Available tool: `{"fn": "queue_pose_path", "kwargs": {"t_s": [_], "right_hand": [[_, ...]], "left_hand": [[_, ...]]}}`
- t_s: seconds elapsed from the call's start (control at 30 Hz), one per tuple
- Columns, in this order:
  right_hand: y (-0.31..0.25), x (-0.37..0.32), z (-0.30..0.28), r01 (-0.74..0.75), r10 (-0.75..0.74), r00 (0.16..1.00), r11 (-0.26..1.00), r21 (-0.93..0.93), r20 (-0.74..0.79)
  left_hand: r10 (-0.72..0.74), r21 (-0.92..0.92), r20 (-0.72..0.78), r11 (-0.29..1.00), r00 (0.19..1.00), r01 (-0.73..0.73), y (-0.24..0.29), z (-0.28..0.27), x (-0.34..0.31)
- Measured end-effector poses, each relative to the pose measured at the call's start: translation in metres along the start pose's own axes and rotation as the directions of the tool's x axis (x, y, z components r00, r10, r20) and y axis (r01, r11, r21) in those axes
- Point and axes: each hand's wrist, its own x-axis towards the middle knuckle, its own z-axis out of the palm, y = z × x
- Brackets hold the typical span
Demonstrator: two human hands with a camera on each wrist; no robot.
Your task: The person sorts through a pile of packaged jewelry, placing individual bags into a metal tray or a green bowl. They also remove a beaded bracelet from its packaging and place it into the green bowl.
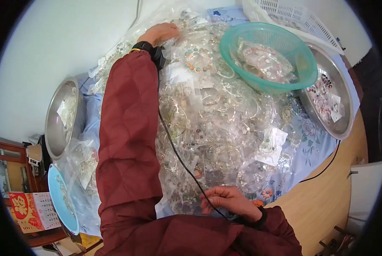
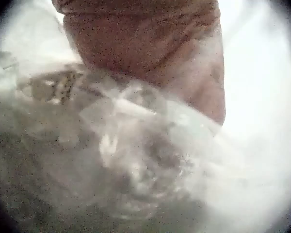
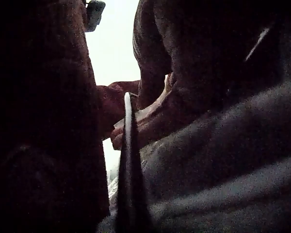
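Note:
At the far left edge of a big heap of clear-bagged jewellery (image 1: 225, 123), my left hand (image 1: 159, 33) reaches down onto the plastic. Its back fills the top of the left wrist view (image 2: 155, 53), above blurred clear bags (image 2: 131, 160); its fingertips are hidden. A bracelet of orange and turquoise beads (image 1: 198, 59) lies to its right. My right hand (image 1: 231, 201) is by the heap's near edge, fingers loosely curled, with nothing plainly held. A black cable (image 1: 180, 160) passes across its fingers. The right wrist view is dark, with the hand (image 3: 153, 107) partly visible behind the cable (image 3: 128, 160).
A green basket (image 1: 270, 87) of bagged pieces stands on the heap's right side. A white basket (image 1: 323, 34) is behind it. Steel bowls stand at the right (image 1: 346, 115) and left (image 1: 52, 132); a blue tray (image 1: 61, 213) is at lower left. Flowered cloth (image 1: 310, 132) covers the table (image 1: 327, 175).

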Motion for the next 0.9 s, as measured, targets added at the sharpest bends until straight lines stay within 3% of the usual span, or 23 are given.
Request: {"fn": "queue_pose_path", "kwargs": {"t_s": [0.03,0.07,0.17,0.2,0.3,0.43,0.57,0.7,0.9], "right_hand": [[0.001,0.000,0.000,-0.006,0.006,1.000,1.000,0.012,-0.020],[0.002,0.000,0.002,-0.015,0.016,0.999,1.000,0.027,-0.038],[0.001,0.000,0.007,-0.008,0.011,0.997,0.999,0.046,-0.070],[-0.001,0.000,0.009,0.010,-0.005,0.996,0.999,0.050,-0.094],[-0.004,0.001,0.015,0.052,-0.050,0.991,0.999,0.015,-0.125],[-0.005,0.003,0.018,0.124,-0.130,0.982,0.991,-0.056,-0.134],[0.003,-0.001,0.019,0.173,-0.177,0.977,0.984,-0.040,-0.116],[0.000,0.003,0.018,0.212,-0.212,0.974,0.977,-0.010,-0.080],[0.004,0.002,0.016,0.244,-0.244,0.968,0.970,-0.015,-0.058]], "left_hand": [[-0.123,-0.054,0.059,0.991,0.991,0.126,0.006,-0.004,-0.005],[-0.125,-0.050,0.064,0.991,0.990,0.128,0.006,-0.003,-0.008],[0.071,0.027,-0.021,0.997,0.997,-0.070,-0.005,0.000,-0.019],[0.063,0.032,-0.022,0.998,0.998,-0.062,-0.009,0.002,-0.027],[0.099,-0.435,-0.113,0.890,0.989,-0.139,-0.014,0.001,-0.060],[-0.116,-0.514,-0.229,0.858,0.966,-0.018,0.018,-0.003,-0.102],[-0.297,-0.552,-0.190,0.821,0.936,0.149,0.060,-0.012,-0.146],[-0.228,-0.405,-0.282,0.909,0.932,0.099,0.065,-0.006,-0.169],[-0.150,-0.483,-0.338,0.875,0.929,-0.035,0.085,-0.003,-0.212]]}}
